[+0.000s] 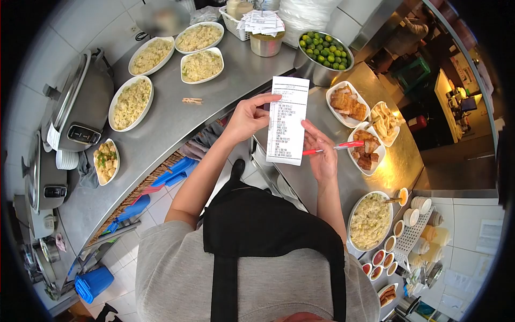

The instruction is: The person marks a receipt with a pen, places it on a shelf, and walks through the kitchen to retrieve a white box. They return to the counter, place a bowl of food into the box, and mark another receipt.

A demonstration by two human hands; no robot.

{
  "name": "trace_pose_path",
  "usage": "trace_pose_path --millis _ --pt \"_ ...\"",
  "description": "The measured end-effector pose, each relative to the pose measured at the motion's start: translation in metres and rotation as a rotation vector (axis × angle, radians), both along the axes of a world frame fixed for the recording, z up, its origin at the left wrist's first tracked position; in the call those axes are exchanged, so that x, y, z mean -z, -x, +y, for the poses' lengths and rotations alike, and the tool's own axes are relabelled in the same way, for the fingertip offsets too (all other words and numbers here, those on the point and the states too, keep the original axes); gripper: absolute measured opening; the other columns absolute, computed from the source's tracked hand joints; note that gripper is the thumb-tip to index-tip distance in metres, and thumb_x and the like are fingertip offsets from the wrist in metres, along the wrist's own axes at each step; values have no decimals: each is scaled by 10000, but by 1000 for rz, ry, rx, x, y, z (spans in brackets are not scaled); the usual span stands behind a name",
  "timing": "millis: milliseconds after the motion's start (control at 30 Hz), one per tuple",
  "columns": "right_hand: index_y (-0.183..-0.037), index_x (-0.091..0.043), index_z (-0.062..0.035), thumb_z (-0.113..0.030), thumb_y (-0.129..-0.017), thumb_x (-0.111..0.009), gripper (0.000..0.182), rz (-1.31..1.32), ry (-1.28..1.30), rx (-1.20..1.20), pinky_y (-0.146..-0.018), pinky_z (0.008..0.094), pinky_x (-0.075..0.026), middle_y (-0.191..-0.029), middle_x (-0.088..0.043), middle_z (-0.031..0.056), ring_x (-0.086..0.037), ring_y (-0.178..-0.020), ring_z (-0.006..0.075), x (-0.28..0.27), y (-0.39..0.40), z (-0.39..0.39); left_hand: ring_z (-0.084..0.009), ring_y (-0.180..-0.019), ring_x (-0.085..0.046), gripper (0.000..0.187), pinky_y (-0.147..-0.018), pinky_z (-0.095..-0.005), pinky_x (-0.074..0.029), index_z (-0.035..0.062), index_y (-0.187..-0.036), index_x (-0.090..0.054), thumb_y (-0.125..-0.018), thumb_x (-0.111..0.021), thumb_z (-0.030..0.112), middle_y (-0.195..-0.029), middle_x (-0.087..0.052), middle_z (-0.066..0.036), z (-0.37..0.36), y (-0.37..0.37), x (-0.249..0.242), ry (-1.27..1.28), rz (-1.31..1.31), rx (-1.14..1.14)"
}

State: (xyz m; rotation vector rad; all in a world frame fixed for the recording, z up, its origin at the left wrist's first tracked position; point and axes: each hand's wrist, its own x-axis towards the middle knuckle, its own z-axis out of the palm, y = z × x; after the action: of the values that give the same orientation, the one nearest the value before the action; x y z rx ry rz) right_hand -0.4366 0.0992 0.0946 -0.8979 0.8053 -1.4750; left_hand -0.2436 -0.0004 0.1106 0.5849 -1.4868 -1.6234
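A long printed receipt (288, 121) is held up in front of me, its text facing me. My left hand (249, 118) pinches its left edge, index finger stretched across the upper part. On the other side, my right hand (321, 147) supports the right edge and holds a red pen (343, 145) between its fingers, the pen lying roughly level. Just right of that hand are white dishes of sliced browned meat (367, 150) and a dish of fried wrappers (384, 122).
Several dishes of fried rice (131, 102) stand on the steel counter (225, 80) at the left, near a rice cooker (80, 107). A pot of green citrus (324, 51) is behind the receipt. Sauce cups (378, 257) and a rice dish (370, 221) sit at lower right.
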Motion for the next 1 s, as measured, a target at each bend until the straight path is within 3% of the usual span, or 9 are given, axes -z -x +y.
trace_pose_path --millis 400,533,633,700,800,900,1000 --pt "-1180 -457 94 -260 -807 -470 515 25 11 20 -932 364 -350 -1261 -444 176 -461 -1123 256 -12 -33 -71 -178 -935 -594 448 -769 -224 -482 -29 -1165 -497 -736 -475 -153 -1275 -414 -113 -65 -35 -17 -65 32 22" --pt "-1182 -456 95 -257 -812 -463 510 32 33 30 -936 363 -349 -1288 -410 180 -447 -1141 265 -24 -50 -102 -175 -905 -604 475 -723 -228 -490 0 -1180 -495 -730 -461 -146 -1303 -368 -98 -99 -46 -16 -30 89 54" --pt "-1189 -443 100 -254 -815 -461 516 24 80 19 -946 366 -345 -1312 -373 186 -426 -1164 273 -29 -59 -127 -177 -909 -602 473 -733 -230 -489 0 -1179 -496 -730 -465 -146 -1297 -373 -97 -125 -53 -14 -3 94 57" --pt "-1237 -344 130 -267 -831 -458 579 -1 95 -27 -974 367 -334 -1301 -376 202 -412 -1170 260 -27 -61 -145 -177 -910 -602 475 -736 -231 -488 0 -1179 -497 -728 -467 -146 -1295 -376 -97 -141 -58 -15 6 95 58" --pt "-1254 -314 129 -265 -837 -455 591 -2 98 -41 -972 363 -337 -1295 -380 207 -410 -1172 260 -32 -65 -165 -169 -902 -602 480 -745 -231 -484 1 -1180 -496 -724 -467 -147 -1291 -386 -98 -163 -61 -17 15 100 61" --pt "-1214 -399 116 -242 -828 -451 529 -15 94 -25 -956 366 -343 -1314 -365 191 -404 -1185 271 -37 -66 -181 -156 -888 -603 479 -747 -228 -481 1 -1178 -498 -723 -468 -143 -1285 -402 -97 -181 -60 -19 22 85 60" --pt "-1221 -388 116 -238 -828 -453 533 -16 82 -12 -957 361 -342 -1318 -359 191 -407 -1183 266 -41 -62 -191 -148 -874 -605 480 -740 -224 -481 2 -1176 -500 -719 -471 -141 -1280 -412 -97 -195 -55 -21 23 109 85"
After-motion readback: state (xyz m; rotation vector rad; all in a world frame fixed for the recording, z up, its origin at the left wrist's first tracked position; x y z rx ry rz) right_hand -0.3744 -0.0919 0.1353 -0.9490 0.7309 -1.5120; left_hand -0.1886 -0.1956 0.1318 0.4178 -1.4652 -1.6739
